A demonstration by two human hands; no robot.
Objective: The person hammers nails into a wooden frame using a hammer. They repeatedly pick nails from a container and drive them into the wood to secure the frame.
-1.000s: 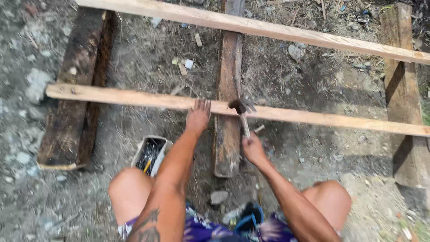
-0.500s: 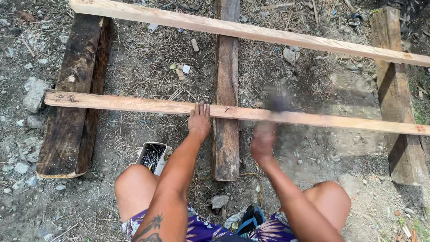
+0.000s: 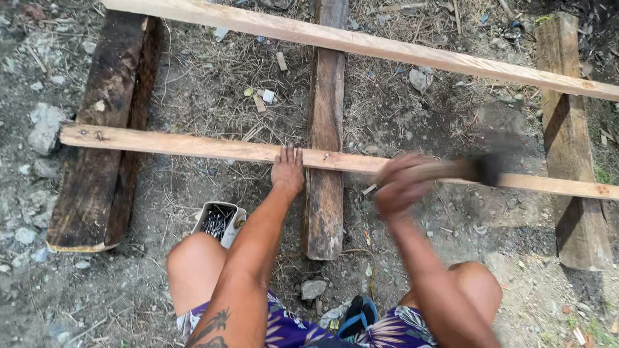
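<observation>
left hand (image 3: 287,171) presses flat, fingers spread, on the pale slat (image 3: 193,147) beside the nail (image 3: 327,156); blurred right hand (image 3: 401,185) grips the hammer (image 3: 480,169) over bare ground

right hand (image 3: 401,187): you swung it right, off the nail spot | hammer (image 3: 477,169): head now out right over the lower batten (image 3: 193,147), blurred

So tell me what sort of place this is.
Probably an outdoor building spot on bare ground: dirt strewn with stones and dry grass, rough planks laid over dark beams, a box of nails.
</observation>
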